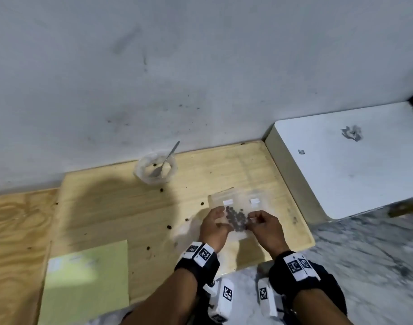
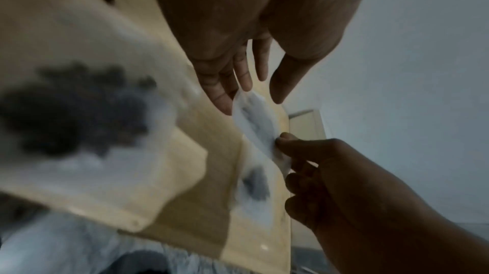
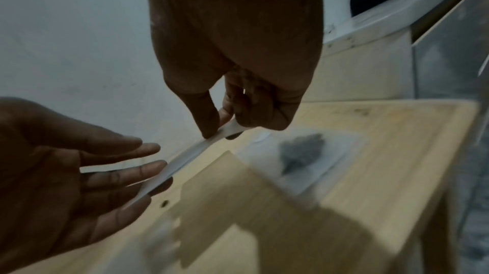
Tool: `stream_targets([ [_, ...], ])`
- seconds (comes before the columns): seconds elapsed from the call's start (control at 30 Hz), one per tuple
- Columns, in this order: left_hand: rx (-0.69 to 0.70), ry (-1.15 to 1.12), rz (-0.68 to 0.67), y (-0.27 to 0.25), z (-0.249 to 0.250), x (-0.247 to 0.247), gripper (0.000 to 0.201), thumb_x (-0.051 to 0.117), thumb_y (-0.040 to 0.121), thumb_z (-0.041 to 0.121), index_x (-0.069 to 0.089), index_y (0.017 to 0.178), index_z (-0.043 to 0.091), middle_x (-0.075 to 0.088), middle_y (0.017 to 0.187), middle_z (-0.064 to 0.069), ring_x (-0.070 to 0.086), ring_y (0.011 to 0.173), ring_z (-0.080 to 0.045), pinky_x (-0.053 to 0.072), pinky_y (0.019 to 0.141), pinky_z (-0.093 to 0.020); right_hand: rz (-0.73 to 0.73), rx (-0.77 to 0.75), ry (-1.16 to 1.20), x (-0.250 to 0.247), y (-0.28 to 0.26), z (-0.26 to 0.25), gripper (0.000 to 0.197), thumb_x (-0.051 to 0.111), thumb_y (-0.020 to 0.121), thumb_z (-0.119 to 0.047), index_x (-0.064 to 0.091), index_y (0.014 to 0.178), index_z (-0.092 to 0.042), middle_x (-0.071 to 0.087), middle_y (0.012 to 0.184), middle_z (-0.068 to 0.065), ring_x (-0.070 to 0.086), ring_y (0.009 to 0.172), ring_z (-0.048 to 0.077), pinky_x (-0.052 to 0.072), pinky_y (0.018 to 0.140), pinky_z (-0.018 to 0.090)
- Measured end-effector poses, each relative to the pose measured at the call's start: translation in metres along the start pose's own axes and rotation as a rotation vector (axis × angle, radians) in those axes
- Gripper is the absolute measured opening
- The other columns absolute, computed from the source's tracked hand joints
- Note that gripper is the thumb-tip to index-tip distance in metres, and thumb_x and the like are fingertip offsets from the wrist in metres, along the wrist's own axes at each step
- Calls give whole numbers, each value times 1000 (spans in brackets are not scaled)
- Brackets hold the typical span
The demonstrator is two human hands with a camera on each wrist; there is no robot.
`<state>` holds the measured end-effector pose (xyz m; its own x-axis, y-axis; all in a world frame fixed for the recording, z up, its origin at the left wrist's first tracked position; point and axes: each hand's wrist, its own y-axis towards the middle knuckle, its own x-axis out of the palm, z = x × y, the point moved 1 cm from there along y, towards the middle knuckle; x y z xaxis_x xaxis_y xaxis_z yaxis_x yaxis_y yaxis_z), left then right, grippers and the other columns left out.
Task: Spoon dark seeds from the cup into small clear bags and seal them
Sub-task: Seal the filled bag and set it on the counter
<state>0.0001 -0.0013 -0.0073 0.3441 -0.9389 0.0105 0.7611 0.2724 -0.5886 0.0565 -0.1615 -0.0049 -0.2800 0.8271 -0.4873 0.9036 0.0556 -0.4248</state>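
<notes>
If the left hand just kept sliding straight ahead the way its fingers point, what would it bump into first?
Most likely the bag of dark seeds held between both hands: the left hand has straight fingers already at its edge. Past it lie more clear bags on the wooden board. Depth is hard to judge.

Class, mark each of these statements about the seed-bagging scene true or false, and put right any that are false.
1. The spoon stands in the cup. True.
2. The right hand holds the spoon. False: its thumb and fingers pinch the top edge of a small clear bag.
3. The left hand has straight fingers at the other end of that bag edge. True.
4. The bag between the hands is empty. False: dark seeds show in it.
5. Loose seeds lie scattered on the wooden board. True.
6. The cup lies tipped on its side. False: it stands upright near the wall.
</notes>
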Motion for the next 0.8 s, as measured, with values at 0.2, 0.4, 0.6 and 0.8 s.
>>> stream_targets([
  [0.2, -71, 89, 20, 14, -3, 77, 58, 67, 78, -3, 57, 127, 25, 51, 136, 1, 51, 124, -25, 47, 102, -40, 68, 4, -158, -53, 31, 38, 11, 70, 85, -13, 70, 94, -20, 69, 97, 0, 62, 94, 19, 42, 79, 26],
  [0.4, -55, 154, -8, 25, -5, 99, 53, 67, 75, -4, 58, 107, 37, 56, 124, 6, 59, 112, -23, 51, 95, -33, 38, 60, -257, -60, 47, 63, 15, 71, 82, -24, 65, 95, -29, 69, 101, -1, 64, 95, 22, 48, 81, 31],
  [0.6, -46, 162, -31, 27, -9, 96, 45, 65, 78, -5, 63, 106, 31, 65, 104, 6, 63, 96, -21, 51, 82, -27, 59, 47, -392, -54, 46, 66, 23, 68, 86, -25, 66, 109, -25, 57, 118, 8, 63, 101, 31, 50, 82, 36],
  [0.8, -29, 154, 12, 21, -4, 66, 30, 71, 81, 10, 65, 98, 35, 66, 108, 3, 62, 96, -12, 51, 85, -29, 280, -147, -280, -40, 24, 40, 20, 70, 86, -18, 68, 107, -18, 61, 115, 7, 62, 98, 29, 48, 75, 35],
])
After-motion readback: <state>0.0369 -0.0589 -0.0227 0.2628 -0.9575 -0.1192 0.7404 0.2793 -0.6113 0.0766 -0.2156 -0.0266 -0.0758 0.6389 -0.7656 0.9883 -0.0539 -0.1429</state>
